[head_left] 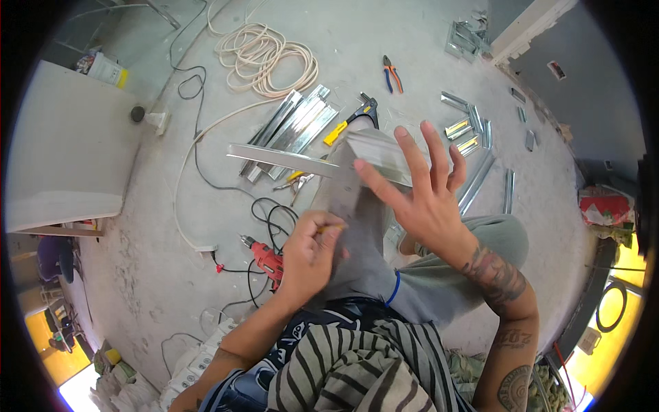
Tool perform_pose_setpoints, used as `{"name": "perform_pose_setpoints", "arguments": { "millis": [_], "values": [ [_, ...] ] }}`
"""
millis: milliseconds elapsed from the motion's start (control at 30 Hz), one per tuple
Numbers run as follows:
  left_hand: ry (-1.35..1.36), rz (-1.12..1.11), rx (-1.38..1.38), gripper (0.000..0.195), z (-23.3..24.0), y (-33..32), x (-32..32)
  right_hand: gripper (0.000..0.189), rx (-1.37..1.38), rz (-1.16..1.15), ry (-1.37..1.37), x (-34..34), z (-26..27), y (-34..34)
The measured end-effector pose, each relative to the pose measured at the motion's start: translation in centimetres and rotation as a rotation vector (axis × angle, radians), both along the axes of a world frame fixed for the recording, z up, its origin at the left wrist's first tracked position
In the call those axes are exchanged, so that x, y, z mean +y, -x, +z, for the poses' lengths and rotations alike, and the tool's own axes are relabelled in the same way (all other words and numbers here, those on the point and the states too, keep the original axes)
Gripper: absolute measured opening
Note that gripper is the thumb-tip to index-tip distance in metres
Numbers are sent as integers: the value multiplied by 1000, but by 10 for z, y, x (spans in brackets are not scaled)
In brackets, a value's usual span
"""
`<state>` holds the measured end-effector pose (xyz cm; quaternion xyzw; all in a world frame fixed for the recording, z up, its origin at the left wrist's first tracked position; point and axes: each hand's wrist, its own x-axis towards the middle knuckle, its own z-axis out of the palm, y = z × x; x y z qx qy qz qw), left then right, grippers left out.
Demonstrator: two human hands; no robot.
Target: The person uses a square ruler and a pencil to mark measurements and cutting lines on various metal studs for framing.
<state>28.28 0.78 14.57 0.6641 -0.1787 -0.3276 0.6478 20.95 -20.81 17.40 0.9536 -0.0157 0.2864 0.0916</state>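
Observation:
My left hand [311,252] is closed around a thin yellow object [329,228], mostly hidden by the fingers. Just beyond it, over my leg, lies a flat metal square [346,193], its narrow arm [283,158] reaching out to the left. Whether my left hand also grips the square's near end, I cannot tell. With fingers spread, my right hand [427,201] hovers around a blurred, shiny metal profile [378,152]. Contact between the index fingertip and the metal is unclear. Nothing shows in the right palm.
On the concrete floor are a stack of metal channels [304,131], a yellow-black hand riveter [363,113], pliers [392,74] and a red corded drill [267,261]. A coiled white cable [267,59] lies farther off. Cut metal pieces [479,129] are scattered to the right.

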Motion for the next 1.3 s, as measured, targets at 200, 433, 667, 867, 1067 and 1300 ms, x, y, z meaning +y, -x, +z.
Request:
{"name": "perform_pose_setpoints", "arguments": {
  "millis": [200, 433, 667, 867, 1067, 1300],
  "values": [
    [165, -91, -113, 12, -24, 26, 1, 53, 174, 228, -208, -15, 0, 11],
    [68, -180, -158, 11, -23, -7, 2, 50, 120, 136, -176, -8, -2, 14],
    [-38, -174, -369, 13, -38, -2, 26, 48, 232, 108, -216, 13, -6, 17],
    [-8, -125, -395, 14, -39, -4, 21, 41, 218, 102, -177, 8, -3, 12],
    [-7, -169, -558, 14, -38, -15, 16, 38, 226, 86, -115, 8, -3, 7],
    [17, -167, -451, 13, -39, -18, 18, 37, 280, 98, -92, 10, -1, 6]
  ]
}}
